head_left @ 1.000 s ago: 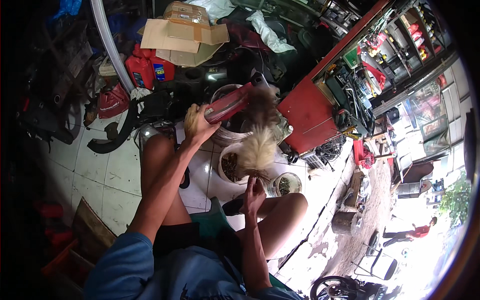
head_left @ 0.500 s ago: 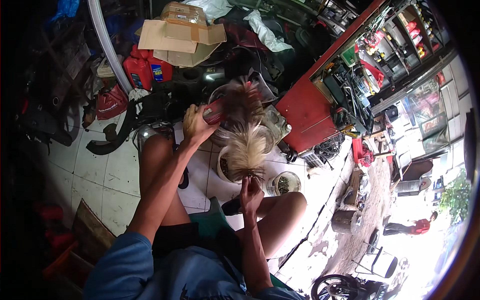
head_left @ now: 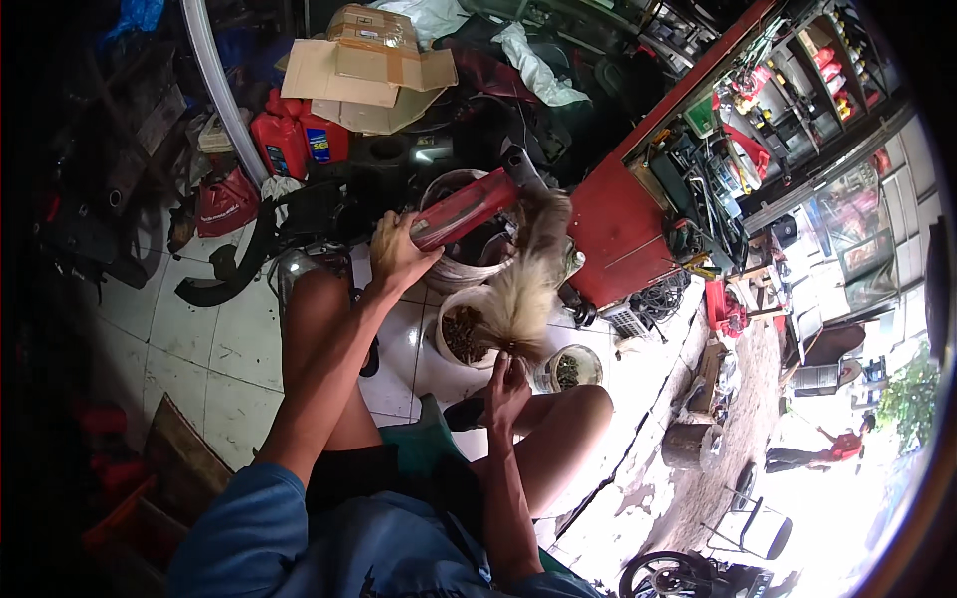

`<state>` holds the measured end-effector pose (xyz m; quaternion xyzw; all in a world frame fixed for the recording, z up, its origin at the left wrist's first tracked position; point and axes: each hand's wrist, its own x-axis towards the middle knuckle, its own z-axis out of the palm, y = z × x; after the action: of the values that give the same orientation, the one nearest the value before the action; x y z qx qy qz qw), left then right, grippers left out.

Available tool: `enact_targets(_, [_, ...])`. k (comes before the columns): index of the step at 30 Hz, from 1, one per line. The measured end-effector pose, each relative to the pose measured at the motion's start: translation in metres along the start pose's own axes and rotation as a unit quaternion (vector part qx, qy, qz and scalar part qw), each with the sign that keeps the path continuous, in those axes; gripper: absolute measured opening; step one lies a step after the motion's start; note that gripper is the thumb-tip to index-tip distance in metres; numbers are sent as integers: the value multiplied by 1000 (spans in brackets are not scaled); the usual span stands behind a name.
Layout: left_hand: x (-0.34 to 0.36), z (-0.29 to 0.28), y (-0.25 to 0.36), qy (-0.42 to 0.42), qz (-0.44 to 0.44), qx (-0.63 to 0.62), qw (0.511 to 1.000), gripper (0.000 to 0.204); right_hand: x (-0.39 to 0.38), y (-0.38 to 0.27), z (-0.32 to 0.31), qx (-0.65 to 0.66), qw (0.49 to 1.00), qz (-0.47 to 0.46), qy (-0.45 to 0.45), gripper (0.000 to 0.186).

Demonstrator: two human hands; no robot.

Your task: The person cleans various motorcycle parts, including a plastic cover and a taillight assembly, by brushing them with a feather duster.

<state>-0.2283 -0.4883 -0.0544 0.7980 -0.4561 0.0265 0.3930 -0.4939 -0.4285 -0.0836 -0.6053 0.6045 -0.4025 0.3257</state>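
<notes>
My left hand [head_left: 399, 251] is closed around the near end of a long red plastic part [head_left: 467, 209], which points away to the right. A feather duster [head_left: 528, 289], banded brown and cream, is gripped at its handle end by my right hand [head_left: 508, 387]. Its fluffy head stands just right of the red part and appears apart from it. Below the part is a large bucket [head_left: 449, 271] with dark contents. Nearer me sits a white bucket [head_left: 441, 344] with brown bits, partly behind the duster. Beside my right knee stands a small tub [head_left: 599, 369] with greenish bits.
A red cabinet [head_left: 616, 234] stands ahead on the right. Red jugs [head_left: 279, 140] and an opened cardboard box [head_left: 344, 75] are at the back. A black curved part [head_left: 214, 291] lies on the white tiles at left. A person in red [head_left: 845, 446] is outside at far right.
The duster head has swung right, off the red part, which now shows along its length. My left hand stays nearly where it was; my right hand has shifted slightly right.
</notes>
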Motion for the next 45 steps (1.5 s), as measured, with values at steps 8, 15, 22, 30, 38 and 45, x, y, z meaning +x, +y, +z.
enact_targets(8, [0, 0, 0, 0, -4, 9, 1000, 61, -1, 2, 1, 71, 995, 68, -1, 40])
enact_targets(15, [2, -2, 0, 0, -4, 16, 1000, 61, -2, 14, 5, 1, 998, 12, -58, 43])
enact_targets(22, [1, -2, -3, -18, -10, 12, 1000, 60, -4, 11, 7, 15, 996, -58, -68, 41])
enact_targets(30, [3, 0, -1, -17, -11, -2, 1000, 60, -3, 11, 9, 83, 995, -41, -44, 45])
enact_targets(38, [2, 2, 1, -25, -18, -16, 999, 59, -1, 11, 4, 17, 999, 6, -28, 41])
enact_targets(45, [2, 2, 1, -10, -9, 5, 1000, 61, -2, 6, 6, 18, 1000, 19, -10, 41])
